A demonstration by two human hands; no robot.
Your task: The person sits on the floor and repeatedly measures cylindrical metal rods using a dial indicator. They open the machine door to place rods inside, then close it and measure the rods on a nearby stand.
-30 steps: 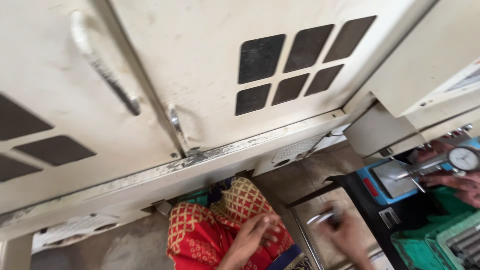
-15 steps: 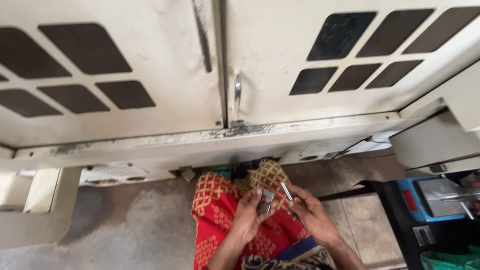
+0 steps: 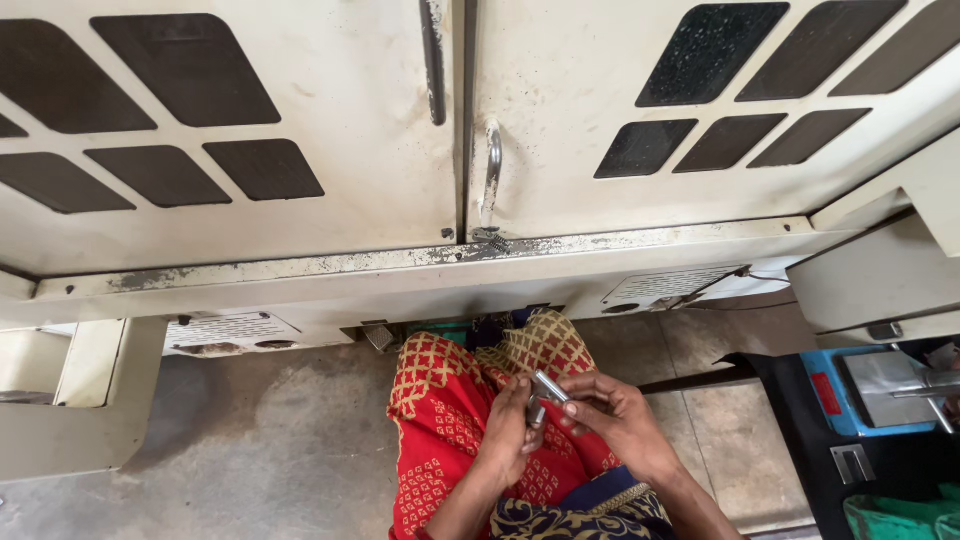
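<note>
My left hand (image 3: pixel 508 432) and my right hand (image 3: pixel 618 415) meet low in the head view, over red patterned cloth (image 3: pixel 445 420) that covers my lap. Both hands grip a small shiny metal part (image 3: pixel 545 390), the left from below and the right from the side. Part of the piece is hidden by my fingers.
A large cream machine cabinet (image 3: pixel 560 100) with two doors, dark vent slots and metal handles (image 3: pixel 490 170) fills the upper view. Grey concrete floor (image 3: pixel 260 440) lies to the left. At the right stands a dark bench with a blue measuring device (image 3: pixel 870 395) and a green crate (image 3: pixel 900 515).
The view has swung left, so the bench and blue device slid to the right edge. My right hand left the bench and joined my left hand on the metal part.
</note>
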